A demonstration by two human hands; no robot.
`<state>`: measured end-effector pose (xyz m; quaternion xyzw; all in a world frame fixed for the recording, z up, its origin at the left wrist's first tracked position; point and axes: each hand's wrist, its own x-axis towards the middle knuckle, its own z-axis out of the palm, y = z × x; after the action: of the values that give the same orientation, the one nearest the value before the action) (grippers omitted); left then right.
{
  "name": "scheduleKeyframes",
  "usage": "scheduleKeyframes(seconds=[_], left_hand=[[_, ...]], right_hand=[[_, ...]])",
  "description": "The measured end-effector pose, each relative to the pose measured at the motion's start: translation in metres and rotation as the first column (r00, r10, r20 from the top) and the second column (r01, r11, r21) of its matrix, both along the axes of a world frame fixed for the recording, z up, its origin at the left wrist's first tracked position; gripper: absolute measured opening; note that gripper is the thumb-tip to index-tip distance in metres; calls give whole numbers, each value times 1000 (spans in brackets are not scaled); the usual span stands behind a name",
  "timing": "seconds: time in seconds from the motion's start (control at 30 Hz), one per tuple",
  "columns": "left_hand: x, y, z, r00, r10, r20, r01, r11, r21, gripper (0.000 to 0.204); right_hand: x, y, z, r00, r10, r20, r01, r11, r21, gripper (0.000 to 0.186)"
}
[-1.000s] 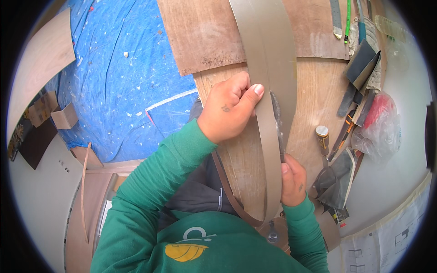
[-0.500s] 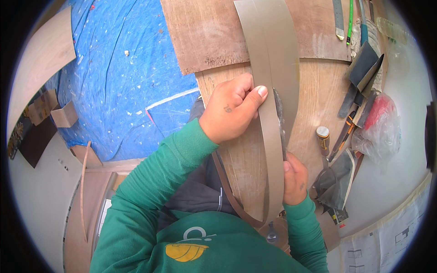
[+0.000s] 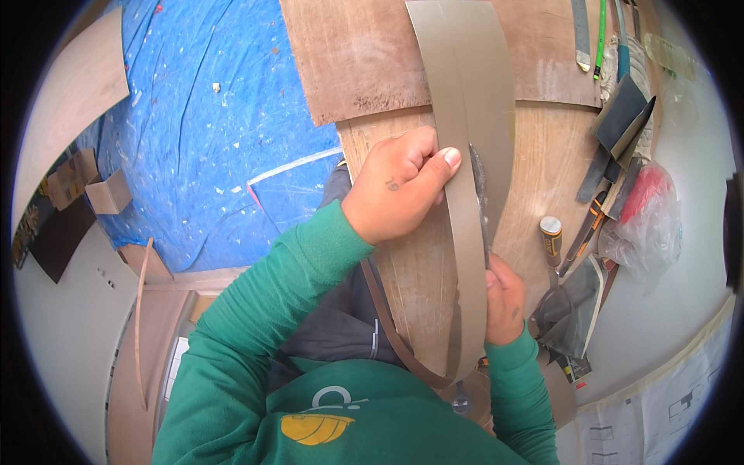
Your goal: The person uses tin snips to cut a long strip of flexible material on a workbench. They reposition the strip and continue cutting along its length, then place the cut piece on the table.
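A long, flexible grey-brown laminate sheet (image 3: 465, 77) runs lengthwise across the bench, split from its near end into a narrow strip and a wider part. My left hand (image 3: 407, 182) is closed on the strip's left edge, thumb on top. The loose strip (image 3: 470, 310) curls down toward my body. Below it, my right hand (image 3: 505, 298) is closed around the handles of what look like dark scissors (image 3: 480, 186). Their speckled blade sits in the split, beside my left thumb. The handles are mostly hidden behind the strip and my fingers.
Under the sheet lie a brown plywood board (image 3: 356, 62) and a paler wooden surface (image 3: 542, 170). To the right are a small capped bottle (image 3: 551, 236), a cutter knife (image 3: 587, 232), dark sanding sheets (image 3: 620, 116) and a plastic bag (image 3: 639, 225). A blue tarp (image 3: 217, 139) covers the floor at left.
The sheet and both hands have shifted slightly right in the picture. The scissors and my right hand have edged a little farther up along the split. My left hand keeps its grip on the strip.
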<state>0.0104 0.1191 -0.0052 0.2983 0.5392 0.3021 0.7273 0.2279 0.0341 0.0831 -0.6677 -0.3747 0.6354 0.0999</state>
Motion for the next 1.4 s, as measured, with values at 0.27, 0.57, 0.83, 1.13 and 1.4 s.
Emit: scheduleKeyframes(seconds=[0.27, 0.57, 0.83, 1.13, 1.4], left_hand=[[2, -1, -2, 998, 63, 10, -63, 998, -14, 27], [4, -6, -11, 997, 78, -16, -77, 993, 95, 27], [2, -4, -8, 998, 61, 5, -61, 997, 53, 26], [1, -1, -3, 997, 67, 46, -67, 998, -7, 28], [1, -2, -3, 999, 36, 29, -35, 999, -23, 27]], right_hand=[[13, -10, 1, 999, -48, -11, 47, 996, -78, 37], [-1, -4, 8, 1000, 19, -1, -19, 997, -70, 59], [1, 5, 8, 998, 67, -20, -68, 994, -83, 58], [-1, 6, 6, 1000, 5, -17, -4, 999, 54, 37], [4, 13, 5, 999, 35, -40, -37, 998, -44, 39]])
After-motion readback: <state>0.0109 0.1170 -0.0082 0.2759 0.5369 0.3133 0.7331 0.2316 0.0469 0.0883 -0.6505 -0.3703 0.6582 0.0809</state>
